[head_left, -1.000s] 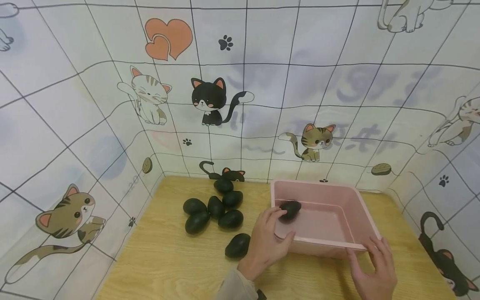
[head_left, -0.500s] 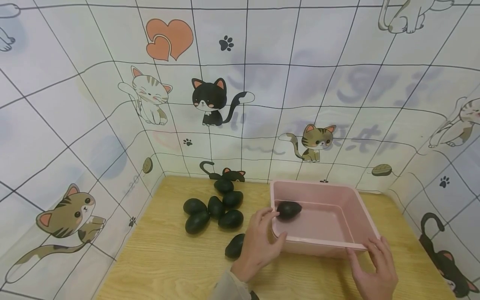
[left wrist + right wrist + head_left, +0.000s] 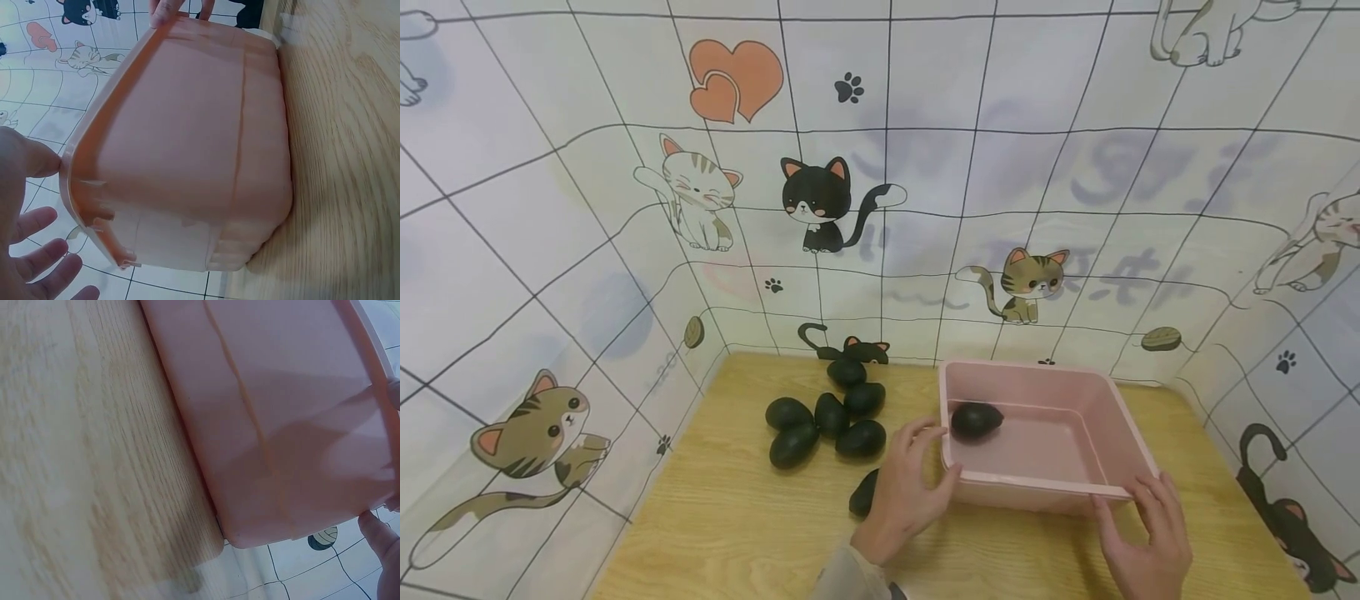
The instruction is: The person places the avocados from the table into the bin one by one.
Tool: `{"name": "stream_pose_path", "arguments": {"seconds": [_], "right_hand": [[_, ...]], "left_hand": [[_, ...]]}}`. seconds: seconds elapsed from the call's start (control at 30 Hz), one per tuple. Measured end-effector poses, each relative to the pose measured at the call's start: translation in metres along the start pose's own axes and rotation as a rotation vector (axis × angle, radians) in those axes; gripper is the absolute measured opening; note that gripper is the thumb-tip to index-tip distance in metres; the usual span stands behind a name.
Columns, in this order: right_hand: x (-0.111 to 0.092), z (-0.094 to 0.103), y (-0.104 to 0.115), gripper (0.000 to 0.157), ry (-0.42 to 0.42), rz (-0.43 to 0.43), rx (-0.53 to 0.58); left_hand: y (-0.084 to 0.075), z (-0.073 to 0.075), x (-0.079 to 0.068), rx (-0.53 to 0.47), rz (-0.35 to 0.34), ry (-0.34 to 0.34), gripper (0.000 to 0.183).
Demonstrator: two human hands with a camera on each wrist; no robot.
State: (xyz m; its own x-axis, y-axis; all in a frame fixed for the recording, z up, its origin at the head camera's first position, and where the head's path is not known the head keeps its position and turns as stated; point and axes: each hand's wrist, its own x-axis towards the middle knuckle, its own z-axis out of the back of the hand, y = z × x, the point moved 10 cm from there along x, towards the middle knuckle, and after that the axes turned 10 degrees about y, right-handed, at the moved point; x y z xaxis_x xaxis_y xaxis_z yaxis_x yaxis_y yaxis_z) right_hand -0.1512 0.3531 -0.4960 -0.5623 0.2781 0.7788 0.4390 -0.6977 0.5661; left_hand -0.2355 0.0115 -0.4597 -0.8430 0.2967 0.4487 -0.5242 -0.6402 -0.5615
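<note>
A pink plastic bin (image 3: 1030, 495) stands on the table with one dark green avocado (image 3: 976, 421) lying at its left end. Just outside the bin's left front corner is my left hand (image 3: 910, 482), holding nothing, its fingers loosely bent and apart. In the left wrist view its thumb (image 3: 45, 160) comes right at the bin's rim. My right hand (image 3: 1152, 533) grips the right front corner, thumb on the front wall and fingers over the rim. Another avocado (image 3: 862, 495) is partly hidden behind my left hand.
Left of the bin, several avocados (image 3: 793, 445) lie in a loose cluster on the wood-patterned table (image 3: 722, 517). A wall covering (image 3: 925, 167) printed with cats and grid lines rises at the back and both sides.
My left hand has let go of the avocado inside the bin and drawn back left, out over the rim. The avocado has settled on the bin's floor. My right hand stays at its corner.
</note>
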Motion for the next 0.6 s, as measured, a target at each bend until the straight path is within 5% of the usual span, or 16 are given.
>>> {"name": "stream_pose_path", "arguments": {"seconds": [0.6], "right_hand": [[0.009,-0.002,0.034,0.074,-0.024,0.037,-0.016]], "left_hand": [[0.021,0.009,-0.010,-0.001,0.008,0.001,0.048]]}}
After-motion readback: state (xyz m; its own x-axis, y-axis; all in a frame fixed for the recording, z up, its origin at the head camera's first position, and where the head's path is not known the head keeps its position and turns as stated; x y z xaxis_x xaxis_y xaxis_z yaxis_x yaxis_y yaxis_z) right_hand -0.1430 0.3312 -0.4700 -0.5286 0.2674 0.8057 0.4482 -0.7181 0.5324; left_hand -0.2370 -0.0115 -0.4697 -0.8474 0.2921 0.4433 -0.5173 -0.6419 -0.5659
